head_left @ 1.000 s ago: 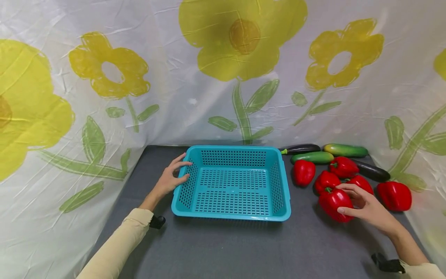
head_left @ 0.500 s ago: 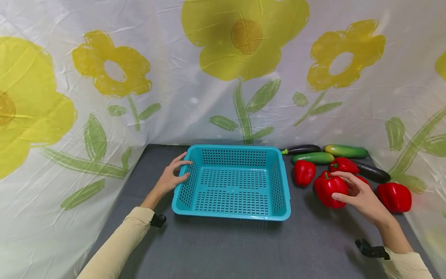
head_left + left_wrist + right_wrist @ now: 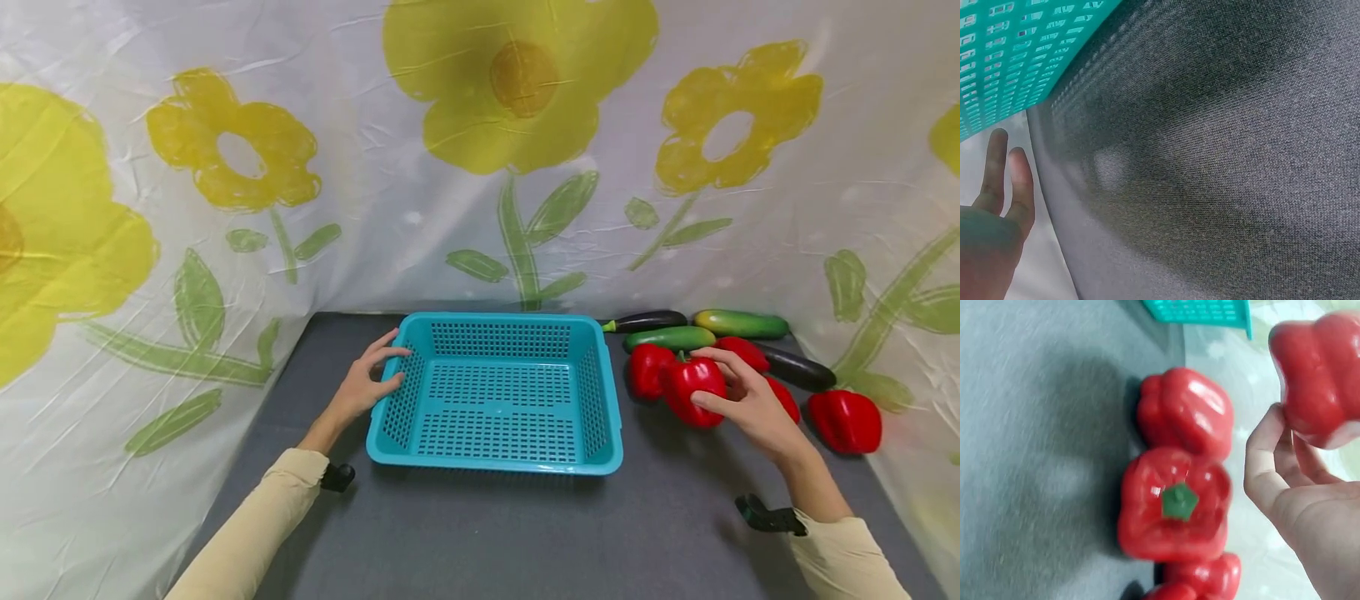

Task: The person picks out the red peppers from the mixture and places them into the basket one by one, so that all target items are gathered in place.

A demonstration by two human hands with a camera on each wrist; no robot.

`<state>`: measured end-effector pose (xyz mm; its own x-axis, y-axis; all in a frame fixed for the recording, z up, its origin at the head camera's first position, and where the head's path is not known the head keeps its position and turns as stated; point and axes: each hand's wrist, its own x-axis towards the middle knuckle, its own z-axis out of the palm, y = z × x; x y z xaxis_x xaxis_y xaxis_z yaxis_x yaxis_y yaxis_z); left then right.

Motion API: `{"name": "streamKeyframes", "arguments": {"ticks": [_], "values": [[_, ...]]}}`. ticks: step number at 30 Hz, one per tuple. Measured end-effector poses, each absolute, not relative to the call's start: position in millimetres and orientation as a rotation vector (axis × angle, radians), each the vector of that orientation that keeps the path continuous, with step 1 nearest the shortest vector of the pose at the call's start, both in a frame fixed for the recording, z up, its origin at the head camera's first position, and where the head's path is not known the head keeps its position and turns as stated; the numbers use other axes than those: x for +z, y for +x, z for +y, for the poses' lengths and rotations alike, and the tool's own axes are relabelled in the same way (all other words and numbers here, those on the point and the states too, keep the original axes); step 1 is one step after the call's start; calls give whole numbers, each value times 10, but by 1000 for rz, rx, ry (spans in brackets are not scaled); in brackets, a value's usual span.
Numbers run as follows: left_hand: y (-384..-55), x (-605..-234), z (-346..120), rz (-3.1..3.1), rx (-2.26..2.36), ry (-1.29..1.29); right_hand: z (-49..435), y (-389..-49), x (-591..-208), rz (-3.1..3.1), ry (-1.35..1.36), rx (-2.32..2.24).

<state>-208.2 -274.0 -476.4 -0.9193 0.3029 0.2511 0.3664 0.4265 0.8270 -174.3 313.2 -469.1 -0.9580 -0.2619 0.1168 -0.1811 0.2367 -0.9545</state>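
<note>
In the head view, my right hand (image 3: 753,408) holds a red bell pepper (image 3: 692,392) by its side, thumb in front and fingers behind, stem upward. The right wrist view shows this bell pepper (image 3: 1322,381) raised above the others. My left hand (image 3: 362,385) is at the left rim of a turquoise perforated basket (image 3: 495,468), thumb and index finger parted and overlapping the rim. In the left wrist view, two of its fingers (image 3: 1020,178) extend loosely below the basket wall (image 3: 1004,62). Nothing lies in the basket.
Behind the held bell pepper are more red bell peppers (image 3: 647,371), one farther right (image 3: 846,422). Cucumbers (image 3: 671,338) and eggplants (image 3: 797,367) lie at the back right. A flowered white curtain (image 3: 405,250) borders the dark grey table (image 3: 480,533).
My right hand has carried the bell pepper leftward and a little back, toward the basket. It now overlaps the leftmost bell pepper in the head view. My left hand has stayed at the rim.
</note>
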Motion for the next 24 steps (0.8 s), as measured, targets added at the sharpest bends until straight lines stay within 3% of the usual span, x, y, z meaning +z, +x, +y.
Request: {"name": "streamKeyframes", "arguments": {"ticks": [24], "values": [[-2067,-4734,-2729,-2602,-1475,-619,2689,-1997,-4465,2309,-402,-1854]]}}
